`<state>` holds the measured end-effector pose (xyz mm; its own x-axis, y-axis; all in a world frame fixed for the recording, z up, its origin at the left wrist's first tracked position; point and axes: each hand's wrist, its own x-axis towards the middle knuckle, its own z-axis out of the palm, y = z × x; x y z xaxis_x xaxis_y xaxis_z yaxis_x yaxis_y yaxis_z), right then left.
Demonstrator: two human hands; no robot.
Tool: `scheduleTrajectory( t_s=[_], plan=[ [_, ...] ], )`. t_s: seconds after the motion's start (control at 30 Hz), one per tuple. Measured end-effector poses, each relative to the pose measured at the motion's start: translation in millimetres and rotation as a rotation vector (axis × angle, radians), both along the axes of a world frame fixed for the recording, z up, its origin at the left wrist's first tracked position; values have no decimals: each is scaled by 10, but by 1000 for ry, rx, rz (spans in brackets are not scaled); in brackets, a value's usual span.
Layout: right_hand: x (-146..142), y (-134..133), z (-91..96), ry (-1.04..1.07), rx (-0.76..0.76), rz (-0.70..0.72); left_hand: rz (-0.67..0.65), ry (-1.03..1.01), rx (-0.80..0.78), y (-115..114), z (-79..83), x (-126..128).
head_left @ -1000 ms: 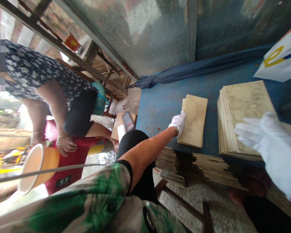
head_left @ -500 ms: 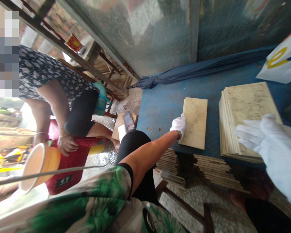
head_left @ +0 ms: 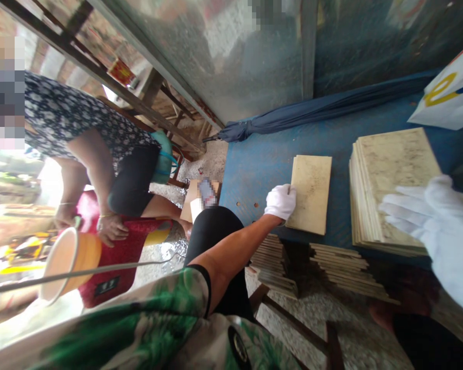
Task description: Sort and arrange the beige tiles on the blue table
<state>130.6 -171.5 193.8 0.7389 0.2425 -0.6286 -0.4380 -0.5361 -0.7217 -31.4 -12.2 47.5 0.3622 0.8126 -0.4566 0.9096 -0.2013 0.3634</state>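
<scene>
My left hand (head_left: 281, 201), in a white glove, is at the left edge of a low stack of thin cream boards (head_left: 312, 195) on the blue tabletop. Its fingers are curled, with the fingertips at the edge of the boards; how far they reach under it is hidden. Also gloved in white, my right hand (head_left: 422, 213) is spread with its fingers apart, over the front right part of a taller stack of similar boards (head_left: 399, 159). Dark smudges mark the top faces. Whether the right palm touches that stack is hard to tell.
A folded dark umbrella (head_left: 293, 113) lies along the table's back edge (head_left: 250, 154), near a white bag (head_left: 447, 97). More boards (head_left: 349, 270) are stacked below the table. Left, another person sits by an orange bucket (head_left: 71, 264) and a red seat (head_left: 119, 267).
My left hand has drawn slightly left, and its fingers have curled at the edge of the low stack. My right hand has shifted a little to the right, still spread.
</scene>
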Motion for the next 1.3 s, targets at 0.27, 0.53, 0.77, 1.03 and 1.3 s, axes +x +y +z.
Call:
scheduleTrajectory(
  t_s=[0.27, 0.53, 0.77, 1.03, 1.3],
  plan=[
    [-105, 221, 336, 81, 18, -178, -87, 49, 23, 35, 8, -41],
    [-22, 50, 78, 51, 173, -148, -71, 59, 31, 82, -1, -65],
    [-2, 4, -24, 1, 217, -106, -48, 25, 34, 115, -26, -99],
    [7, -64, -113, -67, 242, -42, -65, -108, 105, 174, 209, -38],
    [-12, 21, -20, -98, 274, -110, -783, -209, 77, -792, 354, -122]
  ],
)
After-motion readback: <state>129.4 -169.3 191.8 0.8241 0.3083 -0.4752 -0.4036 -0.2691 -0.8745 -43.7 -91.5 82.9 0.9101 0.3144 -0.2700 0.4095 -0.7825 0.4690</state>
